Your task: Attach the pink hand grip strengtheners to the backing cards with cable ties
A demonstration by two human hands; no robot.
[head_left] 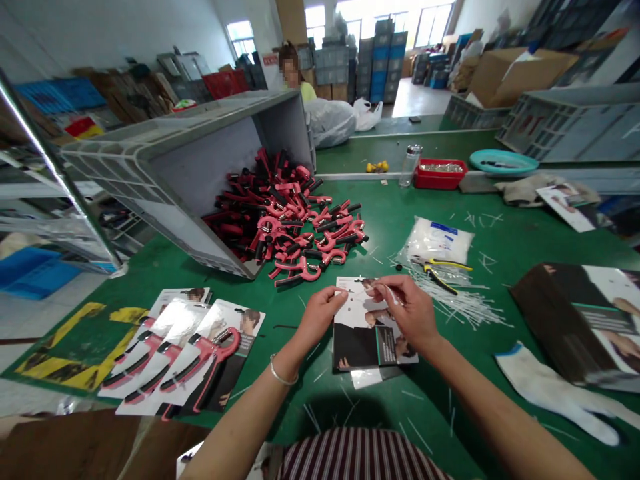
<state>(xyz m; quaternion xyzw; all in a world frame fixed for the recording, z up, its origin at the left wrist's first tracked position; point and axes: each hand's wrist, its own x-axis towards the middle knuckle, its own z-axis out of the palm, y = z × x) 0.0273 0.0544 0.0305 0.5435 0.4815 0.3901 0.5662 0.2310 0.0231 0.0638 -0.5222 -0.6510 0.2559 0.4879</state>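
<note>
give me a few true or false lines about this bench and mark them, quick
1. The left hand and right hand are both at a printed card. True.
2. The right hand grips the yellow-handled pliers. False: the pliers lie on the green table, beyond the card.
3. The grey plastic crate stands upright. False: it lies tipped on its side, with pink-and-black hand grippers heaped at its mouth.
4. A white work glove lies right of the card. True.
5. A metal bangle circles the left wrist. True.
</note>
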